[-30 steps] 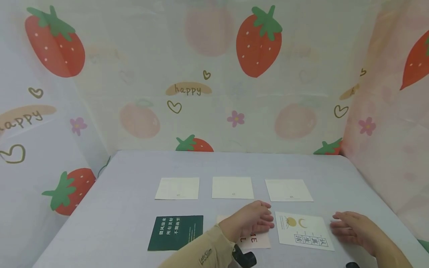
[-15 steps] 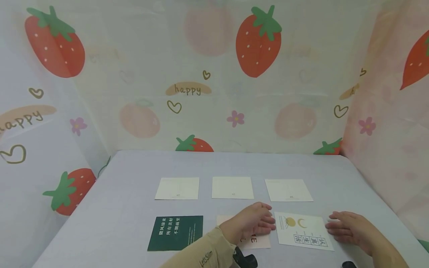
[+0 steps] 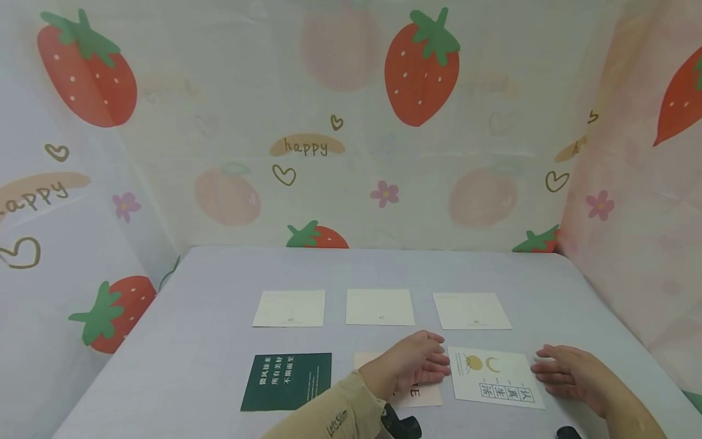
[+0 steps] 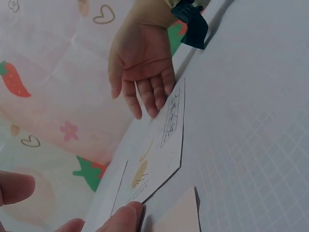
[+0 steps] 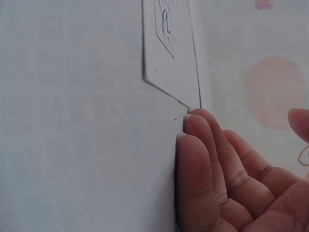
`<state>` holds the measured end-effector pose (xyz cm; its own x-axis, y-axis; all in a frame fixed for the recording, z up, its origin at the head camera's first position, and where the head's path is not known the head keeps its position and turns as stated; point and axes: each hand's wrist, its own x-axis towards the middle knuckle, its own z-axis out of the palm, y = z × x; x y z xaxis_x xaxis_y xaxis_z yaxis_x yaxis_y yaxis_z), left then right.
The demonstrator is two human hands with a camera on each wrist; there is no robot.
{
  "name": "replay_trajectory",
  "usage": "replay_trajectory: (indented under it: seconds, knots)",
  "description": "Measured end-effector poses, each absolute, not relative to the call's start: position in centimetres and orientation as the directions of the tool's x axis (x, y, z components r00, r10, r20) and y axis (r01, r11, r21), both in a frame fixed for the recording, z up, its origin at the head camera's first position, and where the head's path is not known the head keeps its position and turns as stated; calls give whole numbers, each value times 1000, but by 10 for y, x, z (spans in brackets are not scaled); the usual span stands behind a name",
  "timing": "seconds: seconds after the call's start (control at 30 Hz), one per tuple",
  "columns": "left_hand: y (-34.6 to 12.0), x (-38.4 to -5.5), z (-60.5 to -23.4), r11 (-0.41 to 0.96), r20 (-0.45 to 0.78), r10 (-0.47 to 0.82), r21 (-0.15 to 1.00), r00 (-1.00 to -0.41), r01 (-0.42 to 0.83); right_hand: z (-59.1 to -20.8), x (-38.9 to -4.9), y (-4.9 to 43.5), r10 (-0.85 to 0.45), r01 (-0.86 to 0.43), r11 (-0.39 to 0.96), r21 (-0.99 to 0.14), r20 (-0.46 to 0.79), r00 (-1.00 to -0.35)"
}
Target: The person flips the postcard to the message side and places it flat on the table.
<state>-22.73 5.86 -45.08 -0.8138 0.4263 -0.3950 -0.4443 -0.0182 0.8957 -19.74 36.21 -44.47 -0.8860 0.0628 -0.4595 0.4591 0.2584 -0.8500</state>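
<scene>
A white card (image 3: 496, 378) printed with a sun, a moon and boxed characters lies flat on the grey table (image 3: 208, 317), between my two hands. My left hand (image 3: 430, 363) lies flat with straight fingers, its tips at the card's left edge, and it partly covers a pale pink card (image 3: 425, 396). My right hand (image 3: 551, 373) also lies flat, with its fingertips (image 5: 190, 125) against the right edge of the white card (image 5: 169, 48). In the left wrist view the right hand (image 4: 142, 63) shows its open palm beside the white card (image 4: 161, 154).
A dark green card (image 3: 287, 381) with white characters lies at the front left. Three blank cream cards (image 3: 289, 308) (image 3: 380, 306) (image 3: 471, 311) form a row farther back. Strawberry-print curtains (image 3: 340, 122) wall in the table at the back and on both sides.
My right hand has slid a little to the left, up to the white card's right edge. The left hand has stayed in place.
</scene>
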Motion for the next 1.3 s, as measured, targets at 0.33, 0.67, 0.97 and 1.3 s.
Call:
replay_trajectory:
  seconds: [0.33, 0.67, 0.97, 1.3]
  knots:
    - [60, -228, -453, -72, -376, 444, 890, -813, -451, -445, -198, 362, 71, 469, 258, -845, -467, -881]
    - [66, -233, -457, -95, -347, 420, 902, -839, -421, -445, -199, 363, 72, 478, 264, -838, -477, -876]
    - [72, -231, -454, -48, -354, 406, 912, -843, -406, -445, -199, 363, 70, 473, 271, -839, -472, -879]
    - [78, -232, -460, -23, -304, 457, 935, -836, -353, -445, -199, 361, 74, 472, 292, -832, -473, -878]
